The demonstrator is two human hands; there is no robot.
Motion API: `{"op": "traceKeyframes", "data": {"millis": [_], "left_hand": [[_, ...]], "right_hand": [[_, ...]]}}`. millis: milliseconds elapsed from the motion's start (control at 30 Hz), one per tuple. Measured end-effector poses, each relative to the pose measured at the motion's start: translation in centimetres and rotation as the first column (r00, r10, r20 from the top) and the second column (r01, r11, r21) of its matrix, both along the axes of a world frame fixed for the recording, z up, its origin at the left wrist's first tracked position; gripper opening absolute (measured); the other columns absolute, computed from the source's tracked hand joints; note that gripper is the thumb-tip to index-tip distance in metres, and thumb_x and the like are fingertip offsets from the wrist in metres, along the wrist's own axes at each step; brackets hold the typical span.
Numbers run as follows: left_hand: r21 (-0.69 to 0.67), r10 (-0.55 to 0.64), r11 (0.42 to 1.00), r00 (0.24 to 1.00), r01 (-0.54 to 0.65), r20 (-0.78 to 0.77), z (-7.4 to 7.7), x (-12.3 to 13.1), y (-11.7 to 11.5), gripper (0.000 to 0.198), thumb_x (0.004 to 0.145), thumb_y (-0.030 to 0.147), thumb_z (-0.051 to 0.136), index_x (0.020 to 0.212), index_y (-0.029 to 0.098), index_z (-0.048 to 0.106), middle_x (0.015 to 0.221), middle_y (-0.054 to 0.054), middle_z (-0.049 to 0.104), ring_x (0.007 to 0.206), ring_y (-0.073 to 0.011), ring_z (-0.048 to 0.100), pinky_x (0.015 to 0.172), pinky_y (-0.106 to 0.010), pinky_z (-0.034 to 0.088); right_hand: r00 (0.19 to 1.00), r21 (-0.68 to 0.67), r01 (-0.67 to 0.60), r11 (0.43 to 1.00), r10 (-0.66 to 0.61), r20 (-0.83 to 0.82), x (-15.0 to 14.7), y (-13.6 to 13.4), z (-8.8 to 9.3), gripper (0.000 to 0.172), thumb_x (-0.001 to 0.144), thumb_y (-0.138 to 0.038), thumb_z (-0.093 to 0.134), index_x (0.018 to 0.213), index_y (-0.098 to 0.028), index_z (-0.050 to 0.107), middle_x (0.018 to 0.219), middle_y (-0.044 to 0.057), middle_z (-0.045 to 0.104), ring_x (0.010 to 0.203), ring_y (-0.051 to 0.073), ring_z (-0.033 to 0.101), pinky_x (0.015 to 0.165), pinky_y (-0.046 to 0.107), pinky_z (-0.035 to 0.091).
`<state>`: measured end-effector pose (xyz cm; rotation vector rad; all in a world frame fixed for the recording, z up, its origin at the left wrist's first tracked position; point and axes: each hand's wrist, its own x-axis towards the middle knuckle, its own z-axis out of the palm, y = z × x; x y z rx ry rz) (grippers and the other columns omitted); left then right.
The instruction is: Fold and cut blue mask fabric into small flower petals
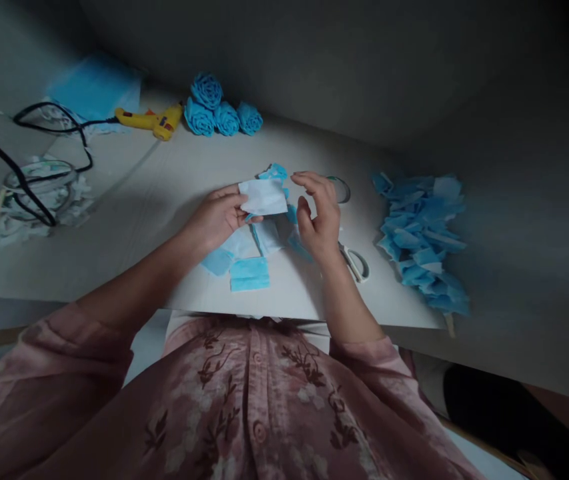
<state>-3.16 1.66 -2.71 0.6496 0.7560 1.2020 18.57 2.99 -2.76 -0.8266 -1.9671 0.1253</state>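
We find no writing we can read: the yellow glue gun (151, 121) at the far edge of the table (139, 220) carries a small dark and red label, too blurred to make out. For containers we have only a clear round rim (39, 175) at the far left, with pale scraps heaped in and around it (whether it is a bowl or a bare ring we cannot tell); a black cord (71, 127) runs across it and on to the glue gun.

Our left hand (217, 217) pinches a pale sheet (264, 197) by its left edge, thumb on top, and holds it just above the table's middle. Our right hand (319, 217) is beside the sheet's right edge, fingers loosely curled and apart, gripping nothing; we cannot tell whether a fingertip touches the sheet.

Beneath both hands lie blue cut pieces (249, 273), some overlapping, the nearest close to the table's front edge. Scissors (354, 260) lie partly hidden under the right wrist, and a small clear ring (341, 189) sits just behind the right fingers. To the right, well apart from the hands, a pile of blue scraps (421, 240) spreads down towards the table's corner. Four blue rosettes (221, 110) cluster by the back wall next to the glue gun, and a stack of blue sheets (94, 87) lies in the far left corner.
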Motion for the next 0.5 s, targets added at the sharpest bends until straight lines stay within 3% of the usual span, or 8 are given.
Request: {"op": "traceKeyframes", "data": {"millis": [133,300,500], "left_hand": [[0.002,0.007,1.0,1.0,-0.007,-0.013,-0.05,-0.15,0.09,0.016,0.085,0.012,0.067,0.098,0.017,0.075,0.096,-0.008,0.082,0.091,-0.0196,0.076,0.075,-0.028,0.061],[0.013,0.022,1.0,1.0,-0.022,-0.005,-0.22,0.13,-0.05,0.018,0.082,0.013,0.069,0.099,0.015,0.075,0.098,-0.01,0.082,0.086,-0.0196,0.075,0.075,-0.03,0.062],[0.052,-0.034,0.998,0.998,0.038,-0.06,-0.24,0.12,-0.27,0.025,0.083,0.016,0.07,0.107,0.013,0.075,0.093,-0.009,0.081,0.082,-0.0198,0.077,0.082,-0.035,0.062]], "right_hand": [[0.998,-0.063,-0.059,0.996,0.06,0.021,0.36,0.59,-0.21,0.035,0.1,-0.019,0.05,0.13,-0.03,0.066,0.142,0.009,0.072,0.135,0.028,0.064,0.114,0.053,0.05],[0.993,-0.232,-0.102,0.967,0.112,0.032,0.0,0.23,0.17,0.016,0.101,-0.038,0.064,0.112,-0.028,0.073,0.146,0.01,0.07,0.139,0.03,0.062,0.121,0.057,0.045],[0.994,-0.359,-0.111,0.927,0.102,-0.044,-0.1,0.13,0.54,0.024,0.1,-0.048,0.07,0.093,-0.026,0.076,0.136,0.01,0.075,0.133,0.028,0.066,0.121,0.054,0.046]]}}
